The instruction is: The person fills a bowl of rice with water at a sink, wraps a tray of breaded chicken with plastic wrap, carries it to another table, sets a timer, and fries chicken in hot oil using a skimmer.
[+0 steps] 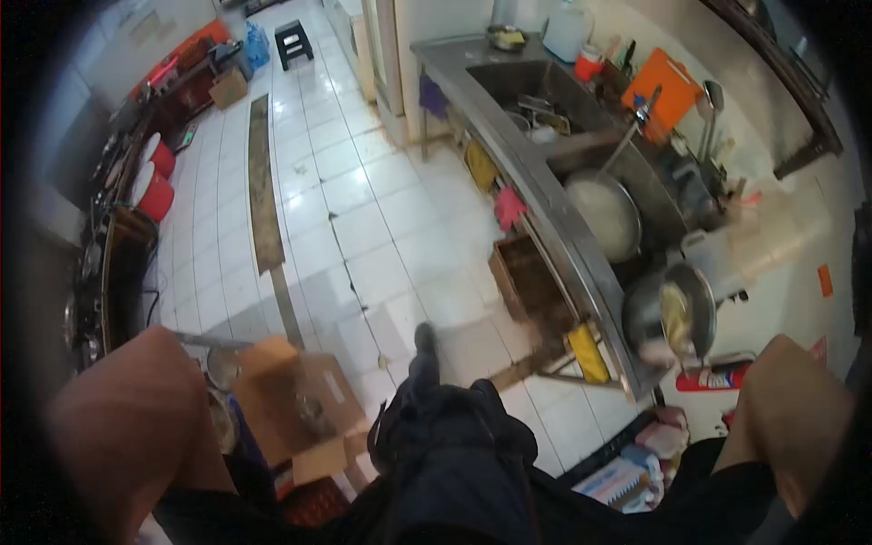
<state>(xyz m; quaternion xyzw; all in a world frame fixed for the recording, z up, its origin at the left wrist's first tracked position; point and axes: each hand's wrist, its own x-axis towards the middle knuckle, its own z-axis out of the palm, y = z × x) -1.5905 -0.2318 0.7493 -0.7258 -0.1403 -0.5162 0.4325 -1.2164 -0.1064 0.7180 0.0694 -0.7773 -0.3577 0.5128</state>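
Neither of my hands shows. Only my bent arms are in view, the left elbow (154,350) at the left edge and the right elbow (781,359) at the right, with both forearms running out of the picture. Nearest my right arm, a steel pot (640,313) with something pale yellow inside stands on the end of the metal sink counter (581,250). A blurred pinkish shape (658,354) by the pot's near side is too unclear to name. By my left arm, an open cardboard box (277,413) holds a clear object I cannot make out.
A large bowl (604,218) of cloudy liquid fills the near basin. An orange cutting board (663,91) leans behind the tap. Below the counter hang a yellow cloth (589,354) and a pink cloth (510,209). A fire extinguisher (713,377), a black stool (293,45) and red buckets (153,195) stand around.
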